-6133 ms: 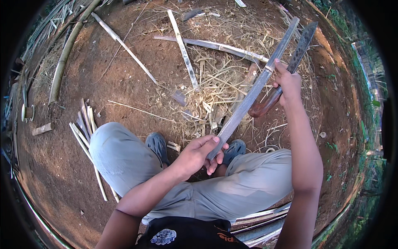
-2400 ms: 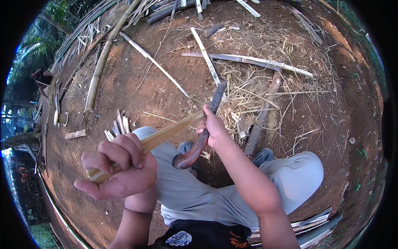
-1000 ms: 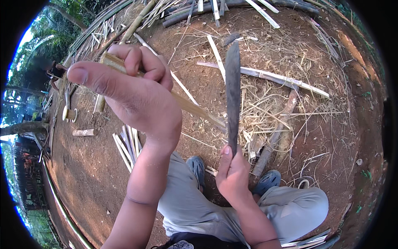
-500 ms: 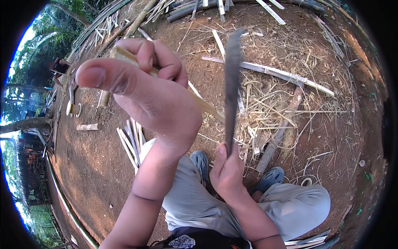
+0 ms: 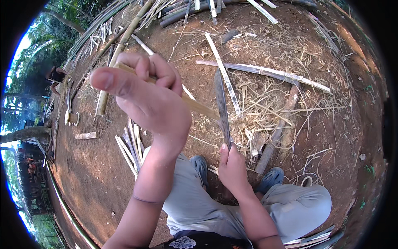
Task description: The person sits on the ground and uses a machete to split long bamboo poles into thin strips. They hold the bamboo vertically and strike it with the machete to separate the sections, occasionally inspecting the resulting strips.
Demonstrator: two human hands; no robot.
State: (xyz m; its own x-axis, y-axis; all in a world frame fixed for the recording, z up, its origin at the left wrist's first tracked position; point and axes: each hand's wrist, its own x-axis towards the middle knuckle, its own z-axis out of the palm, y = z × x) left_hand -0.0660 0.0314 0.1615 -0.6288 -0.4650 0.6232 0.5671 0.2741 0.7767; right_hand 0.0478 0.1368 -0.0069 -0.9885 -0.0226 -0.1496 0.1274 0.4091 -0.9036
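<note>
Raised at the centre left, my left hand (image 5: 151,99) is closed around a narrow bamboo strip (image 5: 200,108), its thumb stretched along the near end. From the fist the strip slants down to the right. Its far end meets the dark blade of a large knife (image 5: 222,106); whether the edge is in the bamboo or only against it, I cannot tell. Over my lap, my right hand (image 5: 233,168) grips the knife low, the handle mostly hidden in the fingers. The blade points up and slightly left.
Bamboo shavings (image 5: 265,112) litter the brown soil, crossed by long split bamboo pieces (image 5: 273,74) and a round pole (image 5: 275,145). Split strips (image 5: 132,143) lie by my left knee. More bamboo is piled along the far edge. Another person (image 5: 56,77) is at the far left.
The knife has come down and tilted left, its blade now lower and against the strip. My left hand has shifted slightly right and down with the strip in it.
</note>
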